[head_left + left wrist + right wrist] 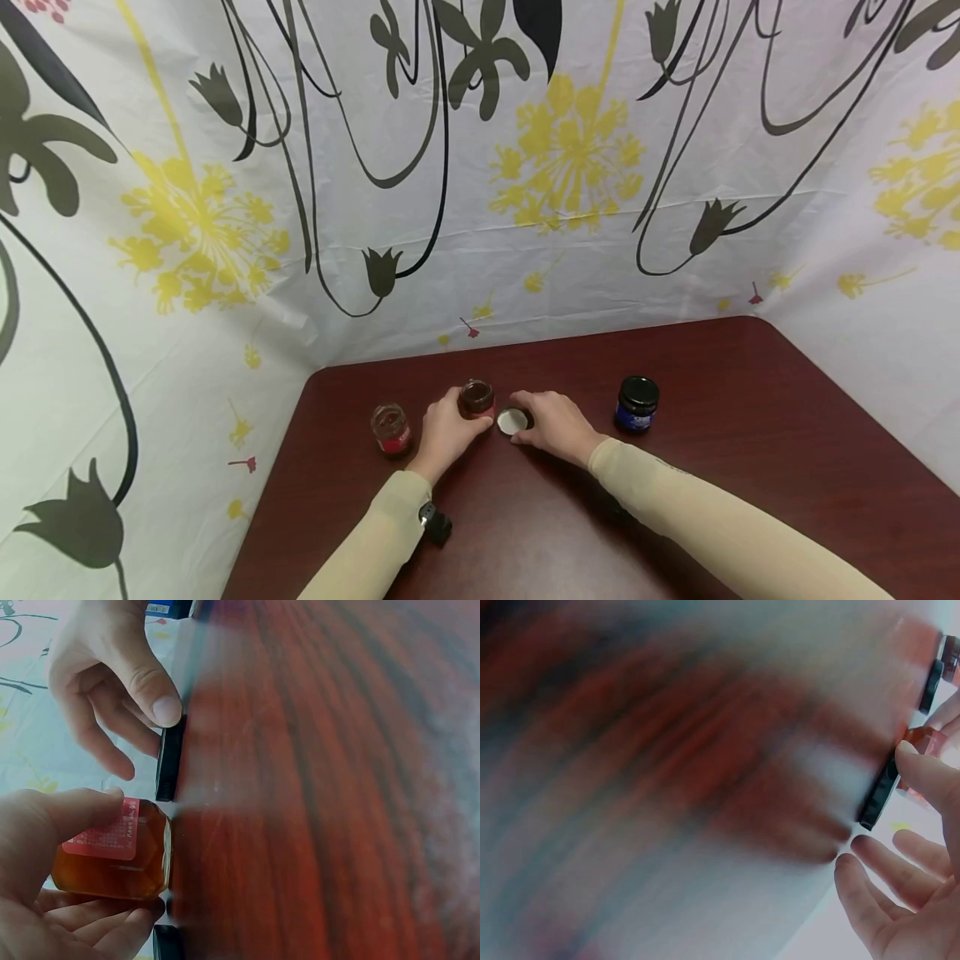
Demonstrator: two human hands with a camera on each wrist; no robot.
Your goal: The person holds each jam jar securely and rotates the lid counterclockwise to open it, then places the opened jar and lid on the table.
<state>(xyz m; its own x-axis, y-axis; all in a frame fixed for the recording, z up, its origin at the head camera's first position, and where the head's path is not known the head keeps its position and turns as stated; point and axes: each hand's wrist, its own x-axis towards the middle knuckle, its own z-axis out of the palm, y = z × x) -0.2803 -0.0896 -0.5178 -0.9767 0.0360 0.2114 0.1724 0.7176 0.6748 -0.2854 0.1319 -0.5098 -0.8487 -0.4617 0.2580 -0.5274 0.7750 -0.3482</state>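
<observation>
My left hand (448, 427) grips a small glass jar (477, 399) with a red label and dark reddish-brown contents, its top uncovered. In the left wrist view the thumb lies on the label (112, 836) and the fingers are on the opposite side. Just right of this jar, a black-rimmed lid (513, 421) lies on the table with its white inside up. My right hand (553, 421) is at the lid; its thumb touches the rim while the other fingers spread loosely beside it.
A second uncovered jar (392, 430) with a red label stands left of my left hand. Another black lid (931, 686) is near its base. To the right is a dark-lidded jar (637, 404) with a blue label. A patterned curtain (465, 225) hangs behind the reddish-brown table (720, 367).
</observation>
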